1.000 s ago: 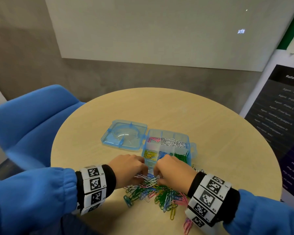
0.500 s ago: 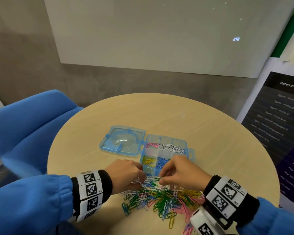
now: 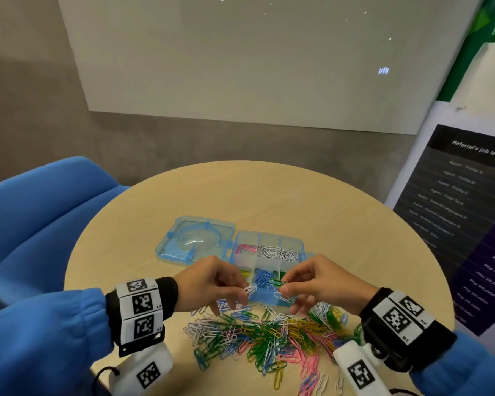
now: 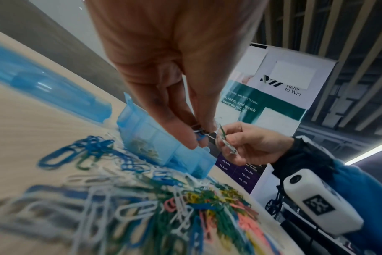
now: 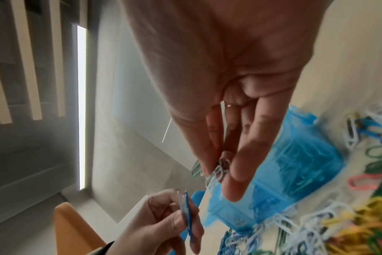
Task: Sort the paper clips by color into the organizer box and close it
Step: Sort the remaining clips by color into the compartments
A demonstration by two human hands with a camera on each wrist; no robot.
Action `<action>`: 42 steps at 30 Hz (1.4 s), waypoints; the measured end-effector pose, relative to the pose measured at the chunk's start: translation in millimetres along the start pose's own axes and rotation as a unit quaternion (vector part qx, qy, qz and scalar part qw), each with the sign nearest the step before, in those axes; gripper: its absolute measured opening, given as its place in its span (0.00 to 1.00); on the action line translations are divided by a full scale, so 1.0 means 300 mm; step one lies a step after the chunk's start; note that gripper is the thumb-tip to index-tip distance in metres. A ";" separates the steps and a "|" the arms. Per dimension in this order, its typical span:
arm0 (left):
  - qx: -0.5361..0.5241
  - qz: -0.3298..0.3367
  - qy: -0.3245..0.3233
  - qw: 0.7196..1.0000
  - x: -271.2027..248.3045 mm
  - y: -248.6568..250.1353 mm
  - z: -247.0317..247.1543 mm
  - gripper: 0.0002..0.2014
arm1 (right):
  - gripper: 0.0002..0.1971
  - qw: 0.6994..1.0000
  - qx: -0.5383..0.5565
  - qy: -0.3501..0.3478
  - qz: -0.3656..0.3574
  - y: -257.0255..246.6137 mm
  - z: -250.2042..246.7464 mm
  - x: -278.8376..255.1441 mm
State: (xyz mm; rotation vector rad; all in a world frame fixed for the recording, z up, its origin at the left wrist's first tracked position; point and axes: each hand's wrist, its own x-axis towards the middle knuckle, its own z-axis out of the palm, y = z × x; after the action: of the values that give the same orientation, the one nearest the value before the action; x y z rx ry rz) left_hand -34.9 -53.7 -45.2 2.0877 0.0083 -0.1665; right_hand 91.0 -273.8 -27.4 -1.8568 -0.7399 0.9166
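From the head view we see our left hand (image 3: 212, 281) pinching white clips and our right hand (image 3: 323, 284) pinching green and white ones, both above the open organizer box (image 3: 269, 241), near the loose pile (image 3: 269, 335). Only the right wrist view shows a blue clip (image 5: 188, 214) in the left fingers.

Organizer box (image 3: 269, 262), translucent blue, lying open, lid (image 3: 195, 238) resting flat leftward; compartments holding pink, white, yellow, blue, green clips. Loose mixed paper clips (image 3: 269, 335) sprawling just in front of it.
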 end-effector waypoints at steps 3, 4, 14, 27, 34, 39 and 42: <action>-0.023 0.014 0.020 0.999 0.045 0.042 -0.008 0.08 | 0.07 0.999 0.041 0.033 -0.003 -0.003 -0.033 0.001; -0.020 0.019 0.030 0.999 0.067 0.058 -0.014 0.08 | 0.06 0.997 0.050 0.050 -0.007 -0.006 -0.048 0.005; 0.004 -0.017 0.039 0.999 0.348 0.130 -0.072 0.01 | 0.09 0.987 0.088 0.136 -0.009 0.016 -0.165 0.043; 0.137 -0.069 0.052 0.987 0.488 0.100 -0.052 0.13 | 0.05 0.987 0.083 0.134 -0.010 0.047 -0.176 0.041; 0.205 -0.086 0.089 0.971 0.494 0.108 -0.064 0.14 | 0.13 0.988 0.077 0.134 -0.008 0.044 -0.171 0.059; 0.186 -0.097 0.089 0.974 0.495 0.095 -0.071 0.12 | 0.12 0.988 0.083 0.133 -0.008 0.044 -0.164 0.061; 0.194 -0.093 0.085 0.973 0.489 0.094 -0.069 0.12 | 0.10 0.987 0.085 0.134 -0.007 0.044 -0.164 0.061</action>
State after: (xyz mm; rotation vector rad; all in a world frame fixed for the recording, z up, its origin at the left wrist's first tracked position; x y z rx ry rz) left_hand 114.9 -59.1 -28.8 2.4860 0.2981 -0.1067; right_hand 143.3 -287.3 -29.1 -1.7757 -0.4929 0.6810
